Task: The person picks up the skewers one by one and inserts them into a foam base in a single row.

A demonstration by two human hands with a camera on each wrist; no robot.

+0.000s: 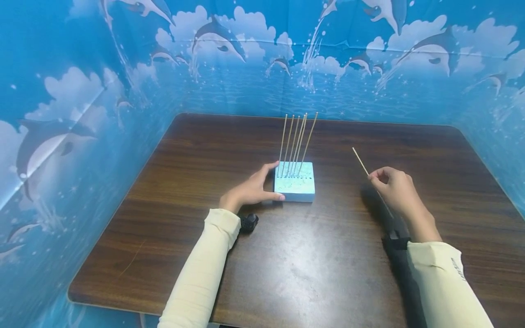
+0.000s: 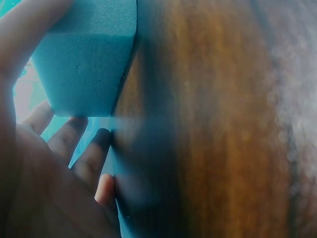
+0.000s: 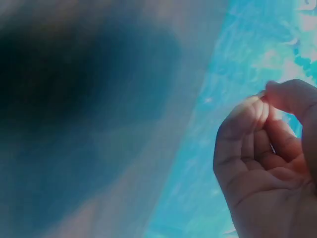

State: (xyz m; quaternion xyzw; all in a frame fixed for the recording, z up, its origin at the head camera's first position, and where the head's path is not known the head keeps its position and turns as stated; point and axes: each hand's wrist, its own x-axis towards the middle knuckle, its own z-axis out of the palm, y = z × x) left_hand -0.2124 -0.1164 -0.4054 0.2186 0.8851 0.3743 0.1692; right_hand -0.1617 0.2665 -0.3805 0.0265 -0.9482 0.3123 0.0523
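A pale blue foam block (image 1: 294,187) lies on the table, with several thin wooden sticks (image 1: 310,136) standing in a row of holes in its top, some leaning slightly. My left hand (image 1: 253,187) holds the block's left side, thumb at the near edge and index finger at the far edge. In the left wrist view the block's end face (image 2: 86,74) sits between thumb and fingers. To the right, above the table, my right hand (image 1: 392,187) pinches another thin stick (image 1: 360,160) between thumb and fingertips. That stick is hard to make out in the right wrist view.
The brown wood-grain table (image 1: 172,214) has rounded corners. A blue curtain (image 1: 254,86) printed with dolphins and clouds hangs behind it and along both sides. Dark wrist devices, such as the left wrist camera (image 1: 249,223), sit below the hands.
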